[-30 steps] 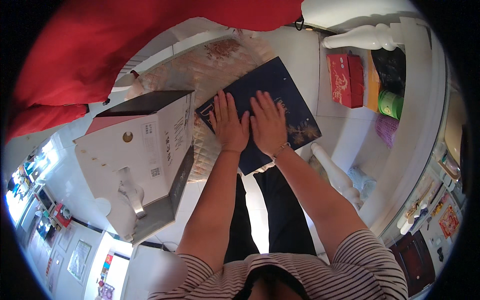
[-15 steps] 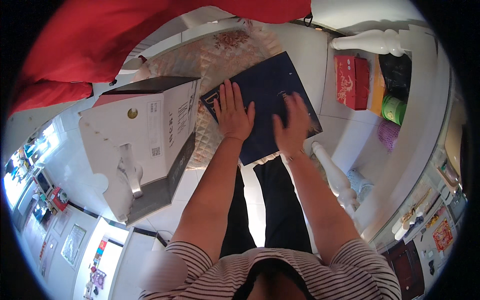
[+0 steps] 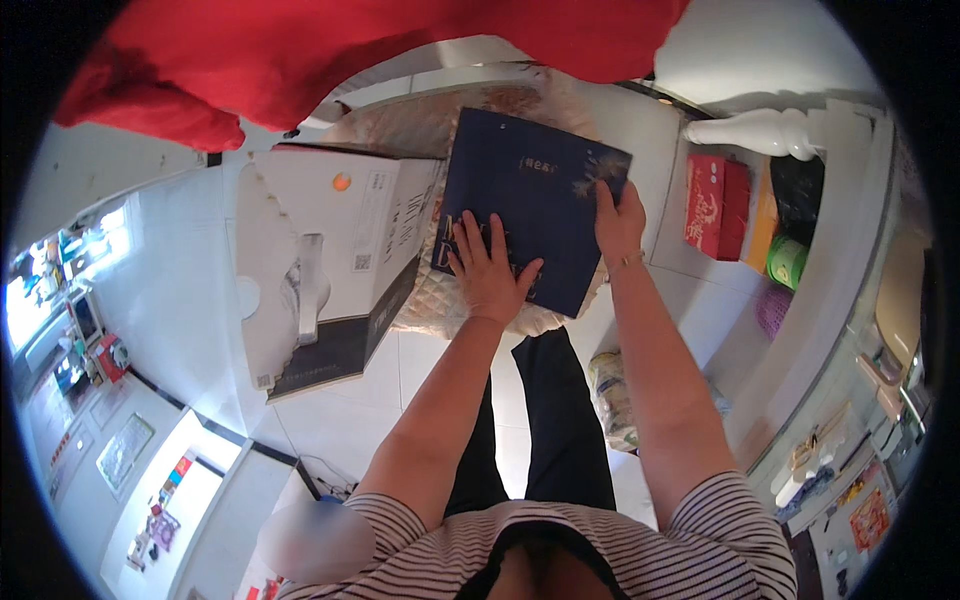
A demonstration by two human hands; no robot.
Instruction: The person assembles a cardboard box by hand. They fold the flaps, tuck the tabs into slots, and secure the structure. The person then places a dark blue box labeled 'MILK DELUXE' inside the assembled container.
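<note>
A dark blue flat box [image 3: 530,215] with gold lettering lies on a quilted, frilled cushion cover [image 3: 415,310] in front of me. My left hand [image 3: 490,280] rests flat on its near left part, fingers spread over the gold print. At the right edge, my right hand [image 3: 622,220] grips the box, thumb on the top face and the other fingers at the side, partly hidden. Just left of the blue box, touching or nearly touching it, stands a white and black cardboard carton [image 3: 375,225] with a panel folded out.
Red cloth [image 3: 400,40] hangs across the far side. To the right, a white table with turned legs [image 3: 760,132] has a red box [image 3: 705,205], a green roll [image 3: 787,262] and a purple mesh item [image 3: 772,310] under it. A patterned bag [image 3: 612,400] lies near my right leg.
The blue box has turned clockwise on the cushion. My right hand has moved from above its face to its right edge; my left hand stays on it. The view has shifted.
</note>
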